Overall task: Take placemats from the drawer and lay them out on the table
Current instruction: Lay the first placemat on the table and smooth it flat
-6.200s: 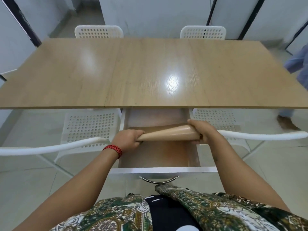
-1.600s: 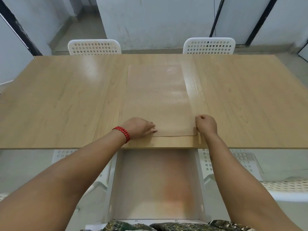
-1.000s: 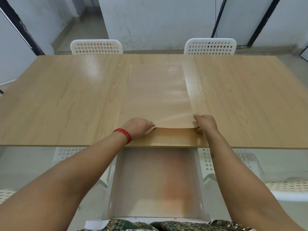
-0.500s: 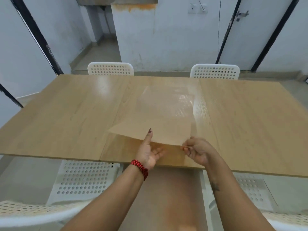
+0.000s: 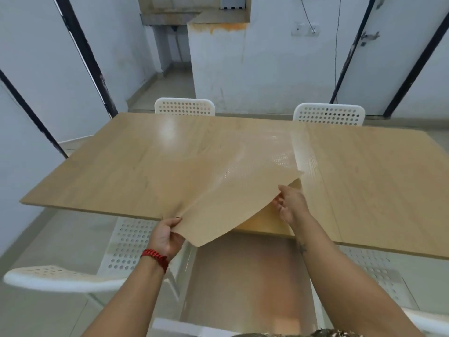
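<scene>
A thin tan placemat [image 5: 228, 203] hangs lifted and tilted over the near edge of the wooden table [image 5: 136, 164]. My left hand [image 5: 167, 235], with a red wristband, grips its near left corner. My right hand [image 5: 290, 203] holds its right edge from below. Another glossy mat [image 5: 274, 149] seems to lie flat on the table beyond it; its edges are hard to tell. Below the table edge the white drawer [image 5: 247, 280] stands pulled out, its brownish bottom showing.
Two white perforated chairs [image 5: 184, 107] [image 5: 329, 114] stand at the table's far side. More white chairs [image 5: 73, 276] [image 5: 379, 276] flank the drawer on my side. White walls and a door lie beyond.
The top mat has been lifted off the table and swung left and toward me. My left hand moved from under its edge down to its near corner. The view tilted up.
</scene>
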